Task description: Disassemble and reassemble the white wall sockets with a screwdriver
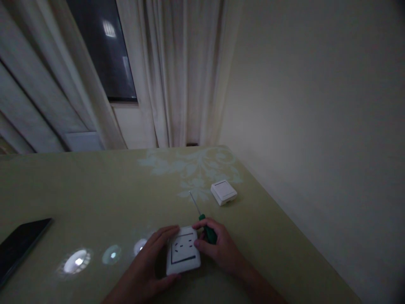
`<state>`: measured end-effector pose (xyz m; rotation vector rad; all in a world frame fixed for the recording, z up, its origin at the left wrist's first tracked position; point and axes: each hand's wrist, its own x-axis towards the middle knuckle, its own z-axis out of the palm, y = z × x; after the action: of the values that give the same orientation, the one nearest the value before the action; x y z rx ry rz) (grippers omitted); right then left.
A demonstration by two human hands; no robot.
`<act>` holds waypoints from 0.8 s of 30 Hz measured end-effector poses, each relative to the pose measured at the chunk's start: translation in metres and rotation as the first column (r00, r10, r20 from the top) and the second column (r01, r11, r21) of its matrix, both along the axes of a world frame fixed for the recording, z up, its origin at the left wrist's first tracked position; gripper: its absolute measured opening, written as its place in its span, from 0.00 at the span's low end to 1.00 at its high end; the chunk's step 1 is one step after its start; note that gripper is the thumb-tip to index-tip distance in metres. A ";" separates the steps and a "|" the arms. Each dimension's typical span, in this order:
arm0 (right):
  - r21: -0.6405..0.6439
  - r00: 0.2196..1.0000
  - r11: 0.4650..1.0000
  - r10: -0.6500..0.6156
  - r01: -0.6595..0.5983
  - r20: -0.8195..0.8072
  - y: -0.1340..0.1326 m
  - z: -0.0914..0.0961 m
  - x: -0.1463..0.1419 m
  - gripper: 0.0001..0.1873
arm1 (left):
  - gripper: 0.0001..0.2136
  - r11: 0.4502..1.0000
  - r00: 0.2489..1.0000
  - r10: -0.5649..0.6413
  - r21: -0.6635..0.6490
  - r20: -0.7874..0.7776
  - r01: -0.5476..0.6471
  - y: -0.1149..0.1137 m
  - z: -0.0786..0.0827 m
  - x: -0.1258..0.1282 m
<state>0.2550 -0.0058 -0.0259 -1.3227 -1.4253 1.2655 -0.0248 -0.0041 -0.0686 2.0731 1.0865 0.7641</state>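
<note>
Near the table's front, a white wall socket [182, 250] with dark slots and a dark line around its face sits between my hands. My left hand [148, 261] grips its left side, fingers at the top edge and thumb at the bottom. Held in my right hand [221, 249] is a screwdriver with a green handle [210, 234], its thin metal shaft pointing away and up to the left. The thumb and index finger of that hand also touch the socket's right edge. Beyond the screwdriver lies a white square wall switch [223, 192].
A dark flat device [22, 245] lies at the left of the greenish table [95, 190]. The table's right edge runs along a pale wall [316, 126]. Curtains [177, 71] and a dark window [104, 46] stand behind. Lamp reflections shine on the tabletop.
</note>
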 end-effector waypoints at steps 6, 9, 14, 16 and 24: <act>0.013 1.000 1.000 -0.021 0.021 0.022 0.002 -0.003 -0.001 0.18 | 0.39 0.999 0.999 0.049 0.006 -0.012 -0.049 0.001 0.011 0.004; 0.031 0.999 0.999 -0.037 0.036 0.027 0.003 -0.005 -0.003 0.17 | 0.39 0.999 0.999 0.035 0.024 -0.010 -0.035 0.001 0.013 0.007; 0.140 0.992 0.984 -0.117 0.109 0.054 0.002 0.002 -0.005 0.12 | 0.36 0.994 0.995 0.085 0.075 -0.047 -0.081 0.001 0.009 0.015; 0.198 0.984 0.967 -0.173 0.160 0.049 0.003 0.007 -0.004 0.11 | 0.34 0.985 0.988 0.146 0.104 -0.052 -0.140 0.003 0.006 0.023; 0.261 0.851 0.811 -0.516 0.523 -0.101 0.023 0.004 0.031 0.21 | 0.32 0.959 0.957 0.283 0.052 -0.063 -0.280 0.038 0.020 0.087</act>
<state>0.2859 0.0176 -0.0217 -1.3653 -1.0646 0.6832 0.0620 0.0343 -0.0488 2.0168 1.4373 0.8632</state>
